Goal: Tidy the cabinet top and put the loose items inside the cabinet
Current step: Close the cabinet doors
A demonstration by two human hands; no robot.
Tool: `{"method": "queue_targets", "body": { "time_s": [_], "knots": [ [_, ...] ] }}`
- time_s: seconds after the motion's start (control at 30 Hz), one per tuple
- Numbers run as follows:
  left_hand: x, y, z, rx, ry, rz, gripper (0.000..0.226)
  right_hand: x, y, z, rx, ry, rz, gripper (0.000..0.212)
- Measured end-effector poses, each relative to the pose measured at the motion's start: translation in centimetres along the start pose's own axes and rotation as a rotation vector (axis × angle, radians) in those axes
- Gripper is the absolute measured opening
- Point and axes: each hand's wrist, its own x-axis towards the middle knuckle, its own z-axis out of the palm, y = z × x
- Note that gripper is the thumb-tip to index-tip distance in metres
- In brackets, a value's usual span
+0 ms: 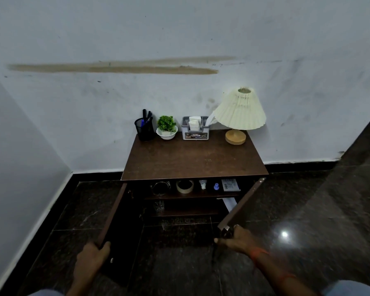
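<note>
Both doors hang open, lol: left hand (92, 257) curls its fingers round the left door (113, 211) edge, right hand (235, 240) pinches the right door (241, 202) corner. Lamp (239, 113) sits at the back-right corner of the cabinet top (192, 161).

A home room corner: a small wooden cabinet (193, 159) with a pleated lamp (239, 112), potted plant (166, 124), and tissue box (195, 129).

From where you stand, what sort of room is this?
Probably a corner of a home or small office: a low wooden cabinet against a scuffed white wall, with a table lamp, pen holder and tissue box on top.
</note>
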Motion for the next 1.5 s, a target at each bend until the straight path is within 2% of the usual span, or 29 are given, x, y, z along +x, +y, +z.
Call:
{"method": "queue_targets", "body": {
  "time_s": [0.07, 0.23, 0.3, 0.5, 0.63, 0.7, 0.8, 0.87, 1.03, 1.33, 1.5],
  "knots": [
    [0.1, -0.2, -0.1, -0.004, -0.003, -0.004, 0.054, 1.9, -0.9, 0.8, 0.055, -0.018, -0.005, 0.091],
    [0.0, 0.0, -0.4, -0.005, -0.015, -0.002, 0.048, 4.5, -4.8, 1.2, 0.168, -0.018, 0.016, 0.059],
    [0.0, 0.0, -0.5, -0.014, -0.033, 0.011, 0.046, 6.0, -5.7, 1.4, 0.21, -0.011, 0.022, 0.053],
    [-0.2, 0.0, -0.5, -0.006, -0.023, 0.018, 0.041, 10.3, -8.0, 1.4, 0.371, -0.003, 0.07, 0.059],
    [-0.1, 0.2, -0.2, 0.036, -0.044, 0.008, 0.042, 14.3, -7.8, 1.5, 0.419, -0.044, 0.055, 0.071],
    [-0.2, 0.1, 0.0, 0.055, -0.037, 0.011, 0.042, 13.4, -9.2, 0.9, 0.451, -0.043, 0.051, 0.06],
    [-0.3, 0.2, 0.1, 0.072, -0.034, 0.015, 0.043, 12.8, -10.4, 0.2, 0.47, -0.046, 0.05, 0.033],
    [-0.3, 0.3, -0.1, 0.09, -0.054, 0.015, 0.044, 13.1, -10.6, 0.0, 0.47, -0.054, 0.037, 0.026],
    [-0.7, 0.7, 0.1, 0.147, -0.109, 0.02, 0.052, 13.6, -10.1, 0.0, 0.476, -0.071, 0.014, 0.026],
    [-3.2, 2.3, 2.5, 0.173, -0.194, 0.102, 0.053, 11.8, -8.7, 0.2, 0.428, -0.098, -0.051, 0.08],
    [-4.1, 4.5, 4.5, 0.17, -0.26, 0.151, 0.053, 11.0, -7.2, 1.0, 0.291, -0.101, -0.137, 0.064]
  ]
}}
